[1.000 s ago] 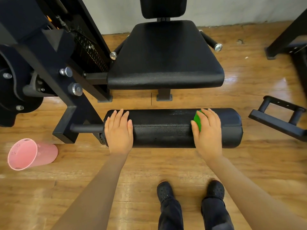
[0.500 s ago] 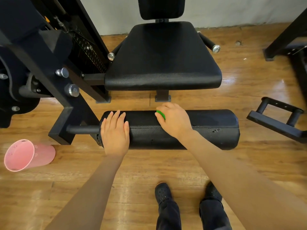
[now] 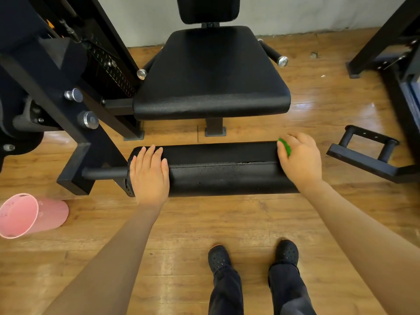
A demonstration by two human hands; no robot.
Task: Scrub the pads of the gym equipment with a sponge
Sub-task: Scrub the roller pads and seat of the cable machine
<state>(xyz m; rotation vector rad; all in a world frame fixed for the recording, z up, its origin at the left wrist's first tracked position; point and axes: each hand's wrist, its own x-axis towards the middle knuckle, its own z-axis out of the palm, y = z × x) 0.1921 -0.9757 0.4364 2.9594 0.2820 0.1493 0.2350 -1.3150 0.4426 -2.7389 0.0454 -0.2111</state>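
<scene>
— What's underfoot?
— A glossy wooden plank floor [image 3: 227, 223], with pale glare beyond the fingers [image 3: 293, 138] of the right hand [image 3: 300, 160].
— And farther out?
— A plain grey wall [image 3: 147, 19] meets the floor.
— To the sides?
— A pink cup [image 3: 34, 214] lies on its side, well left of the left hand [image 3: 148, 176]. A black handled frame [image 3: 368, 153] sits near the right fingertips.

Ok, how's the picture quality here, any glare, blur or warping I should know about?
Head view: sharp overall, with no obvious motion blur on the right hand or the sponge; window-like glare streaks the floor beside the seat; wide-angle distortion bends the frame at the edges; the black roller pad shows little surface detail.
</scene>
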